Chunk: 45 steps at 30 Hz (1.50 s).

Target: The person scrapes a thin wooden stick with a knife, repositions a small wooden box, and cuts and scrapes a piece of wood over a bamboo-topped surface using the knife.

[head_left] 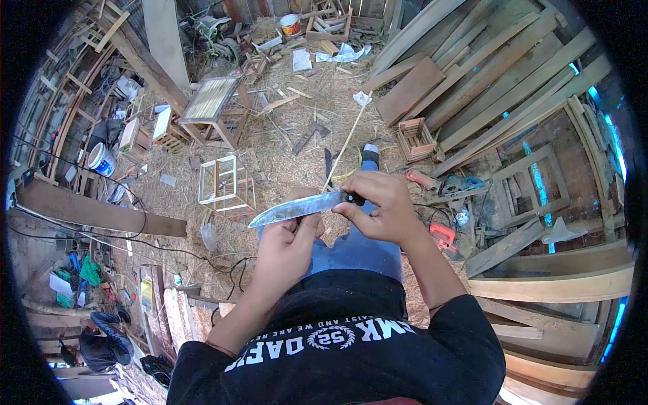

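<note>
**Knife (297, 208) held above your lap (361, 256)**

The knife sits between your hands, its broad, marked metal blade (277, 214) probably stiff and slick; the dark handle (354, 198) is the safe hold, and your right hand (379, 206) is clamped on it. Your left hand (289, 241) curls at the blade's middle; I can't tell what it grips. A slim, pale, likely light strip (347, 142) runs outward over straw-like shavings (277, 142).

Mid-frame, the knife (293, 210) lies across the left hand (286, 248), its grip end in the right hand (379, 208). Above them, a stick (348, 140) slants over the floor (280, 145). The stool frame (236, 200) stands left of centre, the bucket (102, 160) far left, the tin (290, 25) top centre. Right of centre, the crate (414, 142) sits below boards (410, 92).
</note>
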Each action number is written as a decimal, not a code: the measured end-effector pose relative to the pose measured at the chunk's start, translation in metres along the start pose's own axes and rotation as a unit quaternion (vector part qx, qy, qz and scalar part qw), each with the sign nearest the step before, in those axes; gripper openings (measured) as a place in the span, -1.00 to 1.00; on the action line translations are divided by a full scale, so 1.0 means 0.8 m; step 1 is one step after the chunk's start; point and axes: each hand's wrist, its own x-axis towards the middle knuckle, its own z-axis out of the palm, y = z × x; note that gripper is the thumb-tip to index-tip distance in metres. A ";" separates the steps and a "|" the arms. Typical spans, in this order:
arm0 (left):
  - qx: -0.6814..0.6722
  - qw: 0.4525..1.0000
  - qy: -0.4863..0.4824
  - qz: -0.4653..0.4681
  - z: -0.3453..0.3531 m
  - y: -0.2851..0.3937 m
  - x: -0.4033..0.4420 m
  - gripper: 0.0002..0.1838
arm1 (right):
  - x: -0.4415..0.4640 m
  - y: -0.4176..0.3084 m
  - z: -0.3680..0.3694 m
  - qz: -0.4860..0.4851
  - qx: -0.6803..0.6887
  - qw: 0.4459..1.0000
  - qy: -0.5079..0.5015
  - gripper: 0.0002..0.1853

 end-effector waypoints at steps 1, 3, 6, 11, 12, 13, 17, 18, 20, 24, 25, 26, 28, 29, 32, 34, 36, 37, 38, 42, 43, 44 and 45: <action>0.006 1.000 0.001 -0.001 0.001 0.001 -0.001 -0.86 | -0.001 0.001 -0.002 0.006 -0.008 1.000 -0.005 -0.68; 0.007 1.000 0.002 -0.005 0.000 -0.004 -0.001 -0.89 | -0.004 0.004 -0.008 0.014 -0.018 1.000 -0.013 -0.67; 0.012 1.000 0.004 0.011 -0.009 -0.021 0.011 -0.85 | -0.001 0.016 -0.009 0.027 -0.029 0.999 0.009 -0.67; -0.055 0.998 -0.007 -0.016 -0.013 -0.012 0.000 -0.89 | -0.010 0.075 -0.027 0.189 -0.064 0.969 0.146 -0.72; -0.056 0.998 -0.006 -0.015 -0.016 -0.014 -0.003 -0.89 | -0.014 0.101 -0.042 0.264 -0.052 0.948 0.169 -0.71; -0.057 0.998 -0.002 -0.029 -0.020 -0.018 -0.005 -0.90 | -0.015 0.103 -0.047 0.261 -0.052 0.949 0.168 -0.71; -0.033 0.999 0.000 -0.034 -0.030 -0.032 0.001 -0.91 | -0.021 0.075 -0.033 0.281 0.007 0.947 0.154 -0.69; -0.033 0.999 -0.002 -0.035 -0.028 -0.034 0.004 -0.91 | -0.022 0.063 -0.023 0.269 0.015 0.955 0.122 -0.68; -0.044 0.998 -0.005 -0.034 -0.023 -0.035 0.008 -0.90 | -0.022 0.040 -0.007 0.257 0.022 0.962 0.088 -0.68; -0.034 0.998 -0.016 -0.050 -0.014 -0.032 0.008 -0.89 | -0.010 0.003 0.011 0.171 0.036 0.984 0.012 -0.65; -0.036 0.998 -0.022 -0.056 -0.013 -0.033 0.007 -0.89 | -0.008 -0.003 0.015 0.189 0.040 0.981 -0.010 -0.65; -0.038 0.997 -0.029 -0.062 -0.012 -0.034 0.008 -0.89 | -0.009 0.002 0.027 0.165 0.093 0.981 0.038 -0.65; -0.031 0.997 -0.050 -0.058 -0.013 -0.039 0.009 -0.89 | -0.007 0.016 0.039 0.193 0.138 0.970 0.052 -0.67; -0.026 0.996 -0.067 -0.052 -0.014 -0.042 0.010 -0.89 | -0.005 0.021 0.040 0.218 0.183 0.957 0.064 -0.68; -0.009 0.996 -0.087 -0.030 -0.013 -0.049 0.011 -0.86 | 0.003 0.021 0.032 0.296 0.255 0.919 0.054 -0.70; -0.049 0.992 -0.099 -0.060 -0.010 -0.034 0.012 -0.83 | 0.006 0.017 0.030 0.301 0.259 0.916 0.051 -0.71; -0.089 0.986 -0.111 -0.091 -0.009 -0.026 0.018 -0.80 | 0.007 0.016 0.032 0.306 0.264 0.913 0.047 -0.71; -0.081 0.983 -0.127 -0.103 -0.008 -0.024 0.021 -0.78 | 0.008 0.016 0.034 0.309 0.272 0.910 0.052 -0.70; -0.074 0.980 -0.143 -0.114 -0.008 -0.024 0.023 -0.75 | 0.009 0.016 0.034 0.311 0.281 0.906 0.056 -0.69; -0.079 0.983 -0.138 -0.089 -0.005 -0.033 0.031 -0.77 | 0.006 0.016 0.028 0.280 0.229 0.930 0.071 -0.69; -0.088 0.985 -0.128 -0.079 -0.002 -0.031 0.032 -0.78 | 0.001 0.019 0.022 0.230 0.166 0.958 0.050 -0.70; -0.098 0.986 -0.119 -0.070 -0.001 -0.029 0.032 -0.78 | -0.004 0.020 0.019 0.178 0.101 0.978 0.028 -0.71; -0.098 0.986 -0.119 -0.071 -0.001 -0.027 0.031 -0.78 | -0.006 0.018 0.015 0.179 0.101 0.978 0.028 -0.71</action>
